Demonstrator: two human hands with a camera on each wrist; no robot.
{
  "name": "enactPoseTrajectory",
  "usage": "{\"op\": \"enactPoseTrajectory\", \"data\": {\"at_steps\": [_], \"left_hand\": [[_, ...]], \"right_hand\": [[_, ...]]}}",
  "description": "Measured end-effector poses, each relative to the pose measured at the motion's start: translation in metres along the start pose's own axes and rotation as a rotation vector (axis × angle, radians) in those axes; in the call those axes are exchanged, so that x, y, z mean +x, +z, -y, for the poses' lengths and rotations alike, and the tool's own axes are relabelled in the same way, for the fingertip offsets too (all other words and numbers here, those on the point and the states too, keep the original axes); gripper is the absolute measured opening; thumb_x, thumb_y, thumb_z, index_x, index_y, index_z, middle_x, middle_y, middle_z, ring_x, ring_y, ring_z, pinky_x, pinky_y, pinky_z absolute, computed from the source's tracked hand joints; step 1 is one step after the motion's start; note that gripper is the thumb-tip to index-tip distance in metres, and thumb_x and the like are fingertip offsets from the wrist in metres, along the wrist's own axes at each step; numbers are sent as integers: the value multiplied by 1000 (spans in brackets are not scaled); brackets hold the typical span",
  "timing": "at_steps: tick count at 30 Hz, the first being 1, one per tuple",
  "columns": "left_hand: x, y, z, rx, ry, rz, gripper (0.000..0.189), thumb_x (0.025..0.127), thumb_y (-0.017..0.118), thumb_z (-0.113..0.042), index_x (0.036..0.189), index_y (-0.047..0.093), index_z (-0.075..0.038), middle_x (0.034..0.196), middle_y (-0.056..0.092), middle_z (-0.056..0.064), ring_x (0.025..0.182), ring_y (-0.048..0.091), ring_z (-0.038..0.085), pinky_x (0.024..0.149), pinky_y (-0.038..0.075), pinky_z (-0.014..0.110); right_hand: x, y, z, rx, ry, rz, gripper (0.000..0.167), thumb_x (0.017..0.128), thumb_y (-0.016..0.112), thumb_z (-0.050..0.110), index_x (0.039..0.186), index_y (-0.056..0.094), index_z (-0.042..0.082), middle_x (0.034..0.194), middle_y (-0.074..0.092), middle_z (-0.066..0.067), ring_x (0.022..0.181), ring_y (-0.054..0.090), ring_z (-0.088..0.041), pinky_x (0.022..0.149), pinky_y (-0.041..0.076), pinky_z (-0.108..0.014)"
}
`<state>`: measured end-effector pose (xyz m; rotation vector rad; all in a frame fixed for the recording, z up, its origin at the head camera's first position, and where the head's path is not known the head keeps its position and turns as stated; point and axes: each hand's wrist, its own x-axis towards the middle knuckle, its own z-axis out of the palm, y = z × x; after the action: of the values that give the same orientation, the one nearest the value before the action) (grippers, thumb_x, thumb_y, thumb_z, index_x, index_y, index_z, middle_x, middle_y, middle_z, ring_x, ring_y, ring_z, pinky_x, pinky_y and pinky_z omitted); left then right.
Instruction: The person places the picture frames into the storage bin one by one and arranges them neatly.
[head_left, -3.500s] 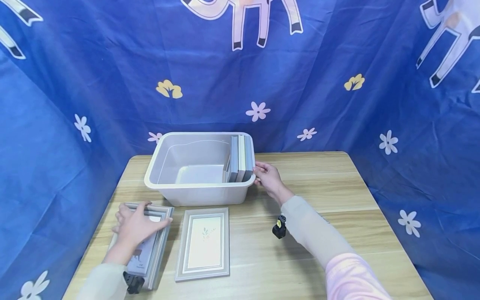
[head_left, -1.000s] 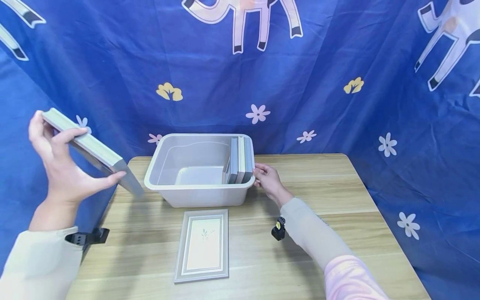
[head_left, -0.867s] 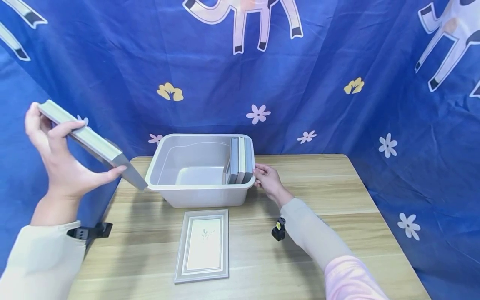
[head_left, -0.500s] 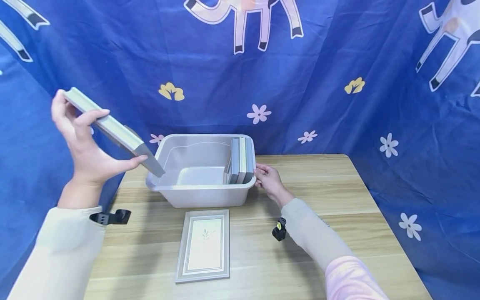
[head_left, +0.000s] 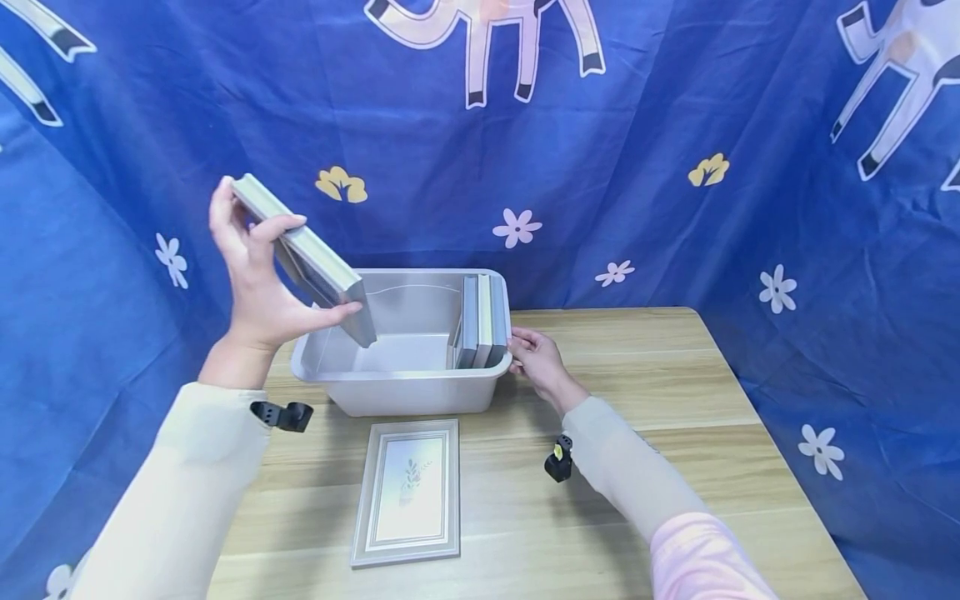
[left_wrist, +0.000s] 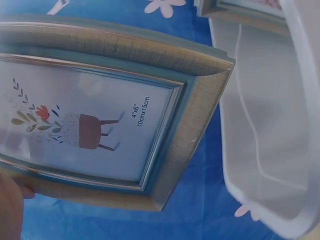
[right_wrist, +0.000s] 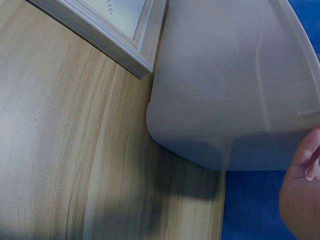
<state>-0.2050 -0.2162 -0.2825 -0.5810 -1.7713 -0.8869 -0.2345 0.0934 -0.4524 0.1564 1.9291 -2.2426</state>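
Note:
In the head view my left hand (head_left: 251, 283) grips a picture frame (head_left: 318, 262) by its edges, fingers at the upper end and thumb at the lower. The frame is tilted, its lower corner over the left part of a pale plastic bin (head_left: 412, 393). Its front (left_wrist: 192, 125), in the left wrist view, has a gold-beige border with blue-green edges and a print of a plant on a stool. My right hand (head_left: 542, 360) holds the bin's right rim with its fingers. Several frames (head_left: 469, 321) stand upright against the bin's right wall.
Another picture frame (head_left: 408, 492) with a leafy print lies flat on the wooden table (head_left: 637, 375), in front of the bin. Blue printed cloth (head_left: 420, 192) hangs behind and at both sides. Each sleeve carries a black wrist device (head_left: 558, 458).
My left hand has lifted the picture frame from the table's left side and carried it rightward to over the bin. My right hand stays at the bin's rim.

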Motion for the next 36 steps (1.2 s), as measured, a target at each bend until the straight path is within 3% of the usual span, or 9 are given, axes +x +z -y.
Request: {"op": "enactPoseTrajectory", "data": {"at_steps": [7, 16, 23, 30, 36], "left_hand": [[-13, 23, 20, -11, -6, 103, 95, 41, 77, -76, 112, 54, -16, 147, 12, 23, 136, 17, 27, 109, 23, 43], [-27, 45, 28, 26, -4, 222, 92, 50, 75, -74, 119, 52, -17, 150, 8, 20, 139, 11, 28, 108, 27, 48], [-37, 57, 34, 33, -23, 285, 93, 46, 82, -59, 125, 56, -18, 151, 4, 21, 140, 8, 30, 109, 27, 49], [-47, 67, 38, 9, -76, 350, 91, 42, 90, -41, 124, 55, -21, 153, 0, 18, 140, 6, 29, 105, 31, 54], [-55, 72, 38, 2, -148, 422, 94, 39, 94, -35, 123, 55, -21, 154, -2, 15, 139, 10, 29, 98, 37, 58]], "right_hand": [[-1, 0, 1, 4, 0, -5, 35, 96, 55, 1, 130, 51, -7, 92, 57, -5, 62, 53, -7, 50, 46, -14], [2, -1, -2, 17, -3, -5, 35, 95, 55, 0, 129, 51, -8, 91, 57, -5, 64, 53, -7, 51, 47, -14], [3, -1, -1, 25, 3, -7, 36, 95, 55, 0, 130, 51, -7, 93, 58, -5, 65, 54, -7, 51, 47, -14], [3, -1, -1, 32, 1, -5, 36, 95, 55, -1, 130, 51, -7, 91, 58, -4, 64, 54, -7, 50, 47, -14], [2, -1, -1, 27, -8, -1, 35, 95, 55, -1, 129, 50, -8, 89, 57, -3, 64, 54, -6, 51, 47, -14]]}}
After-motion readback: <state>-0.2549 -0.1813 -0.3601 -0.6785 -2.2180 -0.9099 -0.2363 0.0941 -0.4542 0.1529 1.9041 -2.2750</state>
